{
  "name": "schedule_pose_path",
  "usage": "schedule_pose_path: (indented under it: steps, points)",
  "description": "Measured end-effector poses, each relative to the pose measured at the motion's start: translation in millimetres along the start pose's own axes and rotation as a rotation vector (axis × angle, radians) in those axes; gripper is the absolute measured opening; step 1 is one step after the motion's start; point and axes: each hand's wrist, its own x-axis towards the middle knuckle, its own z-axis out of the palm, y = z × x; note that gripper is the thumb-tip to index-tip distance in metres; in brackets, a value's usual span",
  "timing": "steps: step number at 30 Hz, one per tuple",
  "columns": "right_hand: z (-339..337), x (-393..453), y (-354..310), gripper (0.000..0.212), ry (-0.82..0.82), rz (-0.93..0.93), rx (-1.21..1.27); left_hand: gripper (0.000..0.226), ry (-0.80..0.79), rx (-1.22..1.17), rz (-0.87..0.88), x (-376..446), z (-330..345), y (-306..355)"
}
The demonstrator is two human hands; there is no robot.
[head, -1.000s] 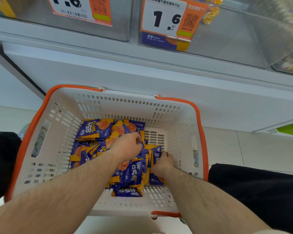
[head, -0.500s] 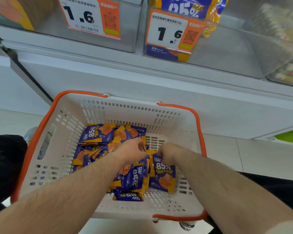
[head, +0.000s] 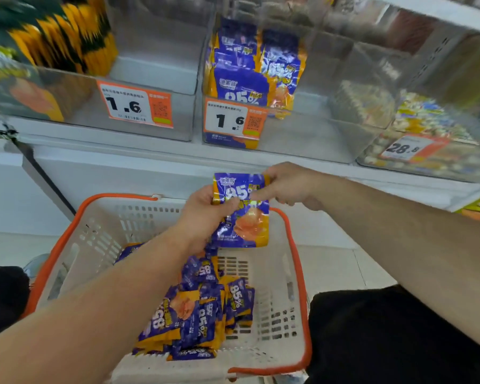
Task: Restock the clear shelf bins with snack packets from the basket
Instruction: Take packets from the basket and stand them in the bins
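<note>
Head view: both hands hold one purple-and-orange foil snack packet (head: 244,214) upright above the white plastic basket with an orange rim (head: 294,273). The left hand (head: 205,214) has its grip closed round the packet's left edge, thumb pressed across the front just below the printed "85%". The right hand (head: 291,187) pinches the packet's upper right corner, its forefinger laid across the front and the remaining fingers curled under. The packet hangs in front of the basket's far wall, below the shelf edge.

In the basket lies a loose heap of matching purple-and-orange packets (head: 194,320), piled towards the near side and the middle, some face up, some turned sideways. The basket sits between the person's knees in black trousers (head: 394,336).

On the white shelf above stands a row of clear plastic bins. The middle bin (head: 302,128) holds a few of the same purple packets (head: 250,67) standing upright at its left, behind an orange-and-white price tag reading 1.6 (head: 233,120). The left bin (head: 139,79) carries a like tag (head: 135,106) and dark green-and-yellow packets (head: 56,34), blurred. The right bin (head: 427,139) holds small mixed sweets, too blurred to tell apart.
</note>
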Motion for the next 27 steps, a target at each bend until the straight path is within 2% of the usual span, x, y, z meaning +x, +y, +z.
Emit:
schedule_pose_path:
  steps: [2,4,7,8,11,14,17,19,22,24,27]
  points:
    - [-11.5,-10.8,-0.8,0.005,-0.037,0.014,0.161,0.018,0.019,-0.088,0.009,-1.6,9.4,19.9]
    - [-19.4,-17.2,-1.5,0.016,-0.028,0.019,0.342,0.019,0.019,-0.122,0.025,-4.6,20.2,40.1]
    - [-34.4,-25.2,-7.0,0.011,-0.031,0.000,0.555,0.008,0.017,-0.122,0.090,-6.3,35.4,74.0]
    - [-41.5,-28.0,-10.4,0.008,-0.039,-0.017,0.606,0.012,0.056,-0.090,0.138,-3.5,38.0,86.3]
    - [-68.2,-34.1,-22.7,0.014,-0.040,-0.058,0.707,0.026,0.201,0.097,0.385,13.1,42.6,119.2]
    - [-91.7,-36.3,-34.4,0.019,-0.012,-0.067,0.747,0.028,0.295,0.413,0.602,31.6,43.4,140.8]
    - [-118.9,-31.1,-40.4,0.019,0.013,-0.102,0.763,0.014,0.399,0.610,0.911,45.8,37.6,153.6]
    - [-140.6,-20.9,-39.6,0.015,0.080,-0.093,0.808,0.027,0.497,0.833,1.033,61.0,26.7,152.8]
    - [-163.7,5.6,-33.8,0.020,0.294,0.022,0.871,0.051,0.582,1.129,0.937,81.0,12.8,140.9]
    - [-171.3,30.8,-29.1,0.026,0.418,0.092,0.746,0.058,0.608,1.227,0.900,86.4,9.7,132.2]
    - [-173.6,66.6,-28.2,0.026,0.477,0.180,0.527,0.061,0.635,1.242,0.889,87.5,11.4,131.2]
